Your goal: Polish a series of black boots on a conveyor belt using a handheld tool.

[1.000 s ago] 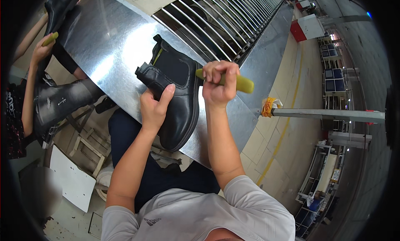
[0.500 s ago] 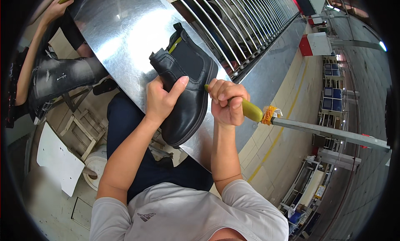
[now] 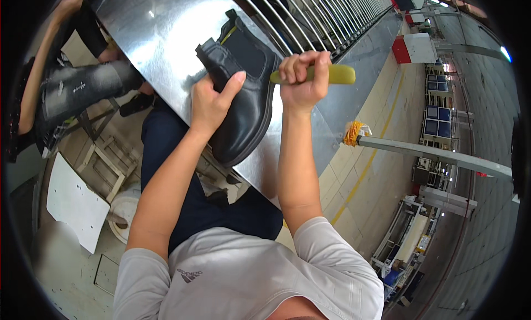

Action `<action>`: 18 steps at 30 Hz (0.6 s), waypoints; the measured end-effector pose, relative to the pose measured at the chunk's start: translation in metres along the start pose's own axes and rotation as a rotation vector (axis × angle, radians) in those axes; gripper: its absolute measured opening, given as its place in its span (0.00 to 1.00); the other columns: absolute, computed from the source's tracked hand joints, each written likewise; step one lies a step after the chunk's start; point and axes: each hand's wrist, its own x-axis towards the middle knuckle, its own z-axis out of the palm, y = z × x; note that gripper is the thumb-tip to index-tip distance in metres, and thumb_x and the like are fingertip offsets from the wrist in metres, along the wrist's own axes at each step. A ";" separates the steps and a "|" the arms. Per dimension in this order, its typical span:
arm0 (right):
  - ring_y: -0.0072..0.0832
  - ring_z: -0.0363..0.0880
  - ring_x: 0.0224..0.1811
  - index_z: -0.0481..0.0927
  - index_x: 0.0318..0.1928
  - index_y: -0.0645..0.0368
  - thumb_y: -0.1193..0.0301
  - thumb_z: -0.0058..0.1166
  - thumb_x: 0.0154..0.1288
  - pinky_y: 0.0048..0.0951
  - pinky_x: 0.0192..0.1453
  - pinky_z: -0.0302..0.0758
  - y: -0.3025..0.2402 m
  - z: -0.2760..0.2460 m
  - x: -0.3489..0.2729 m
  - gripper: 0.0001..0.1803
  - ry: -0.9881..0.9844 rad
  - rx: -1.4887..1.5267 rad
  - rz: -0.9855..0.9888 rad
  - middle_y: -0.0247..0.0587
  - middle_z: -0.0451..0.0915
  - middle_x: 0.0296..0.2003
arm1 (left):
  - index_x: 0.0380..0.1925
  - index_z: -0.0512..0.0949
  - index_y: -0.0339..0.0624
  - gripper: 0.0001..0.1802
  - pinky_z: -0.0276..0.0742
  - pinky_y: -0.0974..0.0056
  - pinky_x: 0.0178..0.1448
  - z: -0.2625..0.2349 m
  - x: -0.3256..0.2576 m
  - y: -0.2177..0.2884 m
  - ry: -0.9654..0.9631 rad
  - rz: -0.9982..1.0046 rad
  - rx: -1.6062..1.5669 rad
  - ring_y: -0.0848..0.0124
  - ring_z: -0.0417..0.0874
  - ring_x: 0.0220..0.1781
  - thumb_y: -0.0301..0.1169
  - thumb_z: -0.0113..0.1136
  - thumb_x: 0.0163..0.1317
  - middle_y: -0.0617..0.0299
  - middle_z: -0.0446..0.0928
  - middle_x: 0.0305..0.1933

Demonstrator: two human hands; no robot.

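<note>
1. Boot (image 3: pixel 243 99): black, ankle-high, lying on its side on the metal table (image 3: pixel 155 38), toe toward the person.
2. Left hand (image 3: pixel 213 101): laid on the boot's side, fingers spread, thumb raised; it presses on the boot without closing around it.
3. Right hand (image 3: pixel 303 79): fist closed around a yellow-green handle (image 3: pixel 334 74), held just beside the boot's upper; the tool's working end is hidden.
4. Roller rack (image 3: pixel 321 16): runs along the table's far edge.
5. Another person (image 3: pixel 72 87): seated at the left, in grey jeans.
</note>
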 end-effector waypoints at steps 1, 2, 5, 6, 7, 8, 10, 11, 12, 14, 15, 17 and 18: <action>0.23 0.57 0.14 0.71 0.30 0.59 0.58 0.43 0.73 0.28 0.23 0.59 0.001 0.000 -0.002 0.18 -0.053 -0.055 -0.026 0.29 0.58 0.14 | 0.35 0.83 0.33 0.21 0.78 0.65 0.41 0.001 0.000 0.002 0.016 -0.003 -0.031 0.65 0.86 0.35 0.44 0.65 0.59 0.52 0.85 0.32; 0.23 0.57 0.14 0.71 0.30 0.59 0.58 0.43 0.73 0.28 0.23 0.59 0.000 0.003 -0.012 0.18 -0.055 -0.062 -0.010 0.29 0.58 0.14 | 0.35 0.83 0.33 0.21 0.78 0.65 0.41 0.002 0.000 0.000 0.024 -0.017 -0.037 0.65 0.86 0.35 0.44 0.65 0.59 0.52 0.85 0.32; 0.24 0.59 0.17 0.71 0.31 0.60 0.57 0.44 0.72 0.28 0.25 0.59 -0.010 0.011 -0.056 0.19 -0.136 -0.090 -0.152 0.30 0.59 0.14 | 0.33 0.83 0.33 0.22 0.77 0.66 0.39 0.000 0.001 -0.002 0.021 -0.003 -0.028 0.69 0.85 0.32 0.46 0.66 0.58 0.55 0.84 0.29; 0.24 0.59 0.16 0.71 0.31 0.61 0.57 0.43 0.72 0.28 0.25 0.59 -0.018 0.013 -0.066 0.19 -0.156 -0.143 -0.195 0.30 0.59 0.14 | 0.33 0.83 0.33 0.22 0.77 0.66 0.39 0.004 0.001 0.000 0.035 -0.015 -0.033 0.69 0.85 0.32 0.46 0.66 0.58 0.55 0.84 0.29; 0.24 0.58 0.16 0.71 0.31 0.61 0.57 0.45 0.72 0.28 0.25 0.59 -0.023 0.019 -0.076 0.20 -0.165 -0.202 -0.212 0.30 0.59 0.14 | 0.33 0.83 0.34 0.22 0.77 0.66 0.39 0.003 0.001 0.002 0.031 -0.014 -0.035 0.69 0.84 0.32 0.46 0.66 0.57 0.56 0.84 0.28; 0.24 0.58 0.16 0.72 0.31 0.62 0.56 0.46 0.72 0.29 0.25 0.58 -0.028 0.026 -0.084 0.20 -0.174 -0.260 -0.231 0.30 0.59 0.15 | 0.32 0.83 0.34 0.22 0.77 0.66 0.38 0.004 0.001 0.002 0.027 -0.012 -0.037 0.70 0.84 0.31 0.47 0.67 0.56 0.56 0.84 0.27; 0.25 0.60 0.17 0.73 0.30 0.63 0.54 0.52 0.70 0.29 0.25 0.59 -0.027 0.042 -0.100 0.22 -0.211 -0.428 -0.330 0.31 0.63 0.16 | 0.30 0.83 0.35 0.23 0.77 0.66 0.37 0.005 0.000 0.003 0.051 -0.014 -0.060 0.71 0.83 0.30 0.48 0.67 0.56 0.57 0.83 0.25; 0.27 0.63 0.17 0.72 0.27 0.64 0.52 0.56 0.67 0.30 0.23 0.60 -0.028 0.052 -0.112 0.25 -0.205 -0.534 -0.368 0.34 0.67 0.16 | 0.30 0.82 0.35 0.23 0.76 0.66 0.37 0.004 0.000 0.004 0.046 -0.017 -0.037 0.71 0.83 0.30 0.48 0.67 0.56 0.57 0.82 0.25; 0.28 0.65 0.16 0.71 0.24 0.64 0.51 0.57 0.66 0.29 0.20 0.60 -0.027 0.056 -0.124 0.27 -0.293 -0.698 -0.444 0.37 0.68 0.16 | 0.29 0.82 0.35 0.24 0.76 0.66 0.37 0.003 0.001 0.005 0.047 -0.013 -0.011 0.71 0.83 0.29 0.49 0.66 0.56 0.57 0.82 0.25; 0.29 0.66 0.15 0.71 0.19 0.59 0.49 0.63 0.60 0.27 0.18 0.61 -0.025 0.068 -0.146 0.27 -0.454 -0.841 -0.522 0.34 0.67 0.15 | 0.29 0.82 0.35 0.24 0.76 0.66 0.36 0.002 0.000 0.004 0.061 -0.004 -0.005 0.71 0.83 0.29 0.50 0.66 0.56 0.57 0.82 0.24; 0.28 0.61 0.14 0.72 0.20 0.55 0.54 0.70 0.49 0.29 0.20 0.54 -0.020 0.074 -0.151 0.23 -0.539 -0.853 -0.593 0.30 0.61 0.14 | 0.29 0.82 0.35 0.25 0.76 0.65 0.37 0.004 0.000 0.004 0.046 -0.009 -0.008 0.70 0.83 0.29 0.50 0.66 0.56 0.57 0.82 0.24; 0.30 0.60 0.14 0.72 0.20 0.56 0.58 0.70 0.48 0.31 0.21 0.55 -0.011 0.089 -0.172 0.21 -0.626 -0.810 -0.537 0.31 0.59 0.14 | 0.29 0.82 0.35 0.25 0.77 0.65 0.37 0.001 0.001 0.003 0.027 -0.008 -0.006 0.69 0.83 0.30 0.51 0.66 0.56 0.56 0.82 0.25; 0.33 0.66 0.15 0.74 0.23 0.58 0.61 0.69 0.53 0.32 0.21 0.61 0.007 0.089 -0.185 0.18 -0.653 -0.558 -0.236 0.35 0.64 0.14 | 0.30 0.83 0.34 0.25 0.77 0.64 0.38 0.001 0.001 0.001 0.035 -0.008 0.009 0.68 0.84 0.30 0.51 0.66 0.56 0.55 0.83 0.26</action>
